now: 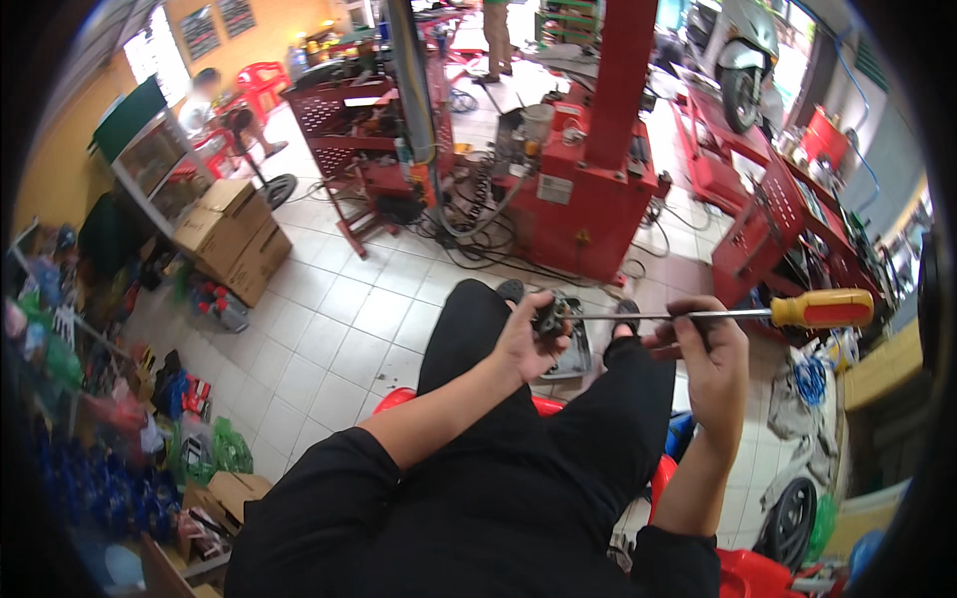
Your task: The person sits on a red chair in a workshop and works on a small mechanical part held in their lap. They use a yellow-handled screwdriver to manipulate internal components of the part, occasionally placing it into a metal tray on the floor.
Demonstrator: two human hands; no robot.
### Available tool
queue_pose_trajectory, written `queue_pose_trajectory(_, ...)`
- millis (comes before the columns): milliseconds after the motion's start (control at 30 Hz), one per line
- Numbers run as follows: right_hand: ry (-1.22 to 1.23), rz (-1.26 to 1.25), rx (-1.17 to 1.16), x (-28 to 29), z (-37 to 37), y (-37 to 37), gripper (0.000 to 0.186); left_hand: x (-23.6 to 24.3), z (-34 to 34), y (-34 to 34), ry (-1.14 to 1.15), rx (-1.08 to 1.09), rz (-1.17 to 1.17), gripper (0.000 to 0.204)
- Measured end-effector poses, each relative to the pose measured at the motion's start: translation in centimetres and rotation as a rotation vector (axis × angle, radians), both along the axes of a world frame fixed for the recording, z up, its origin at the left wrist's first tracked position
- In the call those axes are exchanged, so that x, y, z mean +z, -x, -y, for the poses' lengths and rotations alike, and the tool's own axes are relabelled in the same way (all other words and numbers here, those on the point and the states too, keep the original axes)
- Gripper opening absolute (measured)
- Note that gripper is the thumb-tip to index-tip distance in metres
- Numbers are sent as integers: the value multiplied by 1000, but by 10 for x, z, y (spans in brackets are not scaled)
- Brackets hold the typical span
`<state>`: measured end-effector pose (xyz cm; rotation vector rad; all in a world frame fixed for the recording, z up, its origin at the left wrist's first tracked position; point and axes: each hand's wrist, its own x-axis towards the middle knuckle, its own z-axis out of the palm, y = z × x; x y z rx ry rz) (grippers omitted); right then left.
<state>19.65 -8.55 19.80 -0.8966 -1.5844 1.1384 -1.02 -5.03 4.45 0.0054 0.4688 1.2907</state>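
My left hand [526, 344] is closed around a small dark metal part [547, 318], held up between my knees. Its exact kind is hard to make out, since my fingers cover much of it. A long screwdriver [819, 309] with a yellow and red handle lies level across the view, its tip at the metal part. The fingers of my right hand [710, 349] pinch its shaft, short of the handle, which sticks out to the right. Below, on the floor between my feet, a grey tray [570, 364] is partly hidden by my left hand.
A red lift post and base [573, 214] stand ahead, with cables [478, 204] on the tiles. To the left are a red tool cart [344, 149] and cardboard boxes [234, 239]. A scooter [743, 70] rests on a red lift. Two other people are farther off.
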Motion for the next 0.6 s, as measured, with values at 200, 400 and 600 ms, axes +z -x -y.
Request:
queue_pose_trajectory(200,-152,-56,-122,-10,-11,6,16,8,6,-2,12,27,-27,20)
queue_pose_trajectory(400,-230,5,-200,-21,-18,5,17,8,5,-1,-13,24,-16,18)
queue_pose_trajectory(600,4,-113,-61,-4,-7,13,18,6,3,2,-13,45,-11,18)
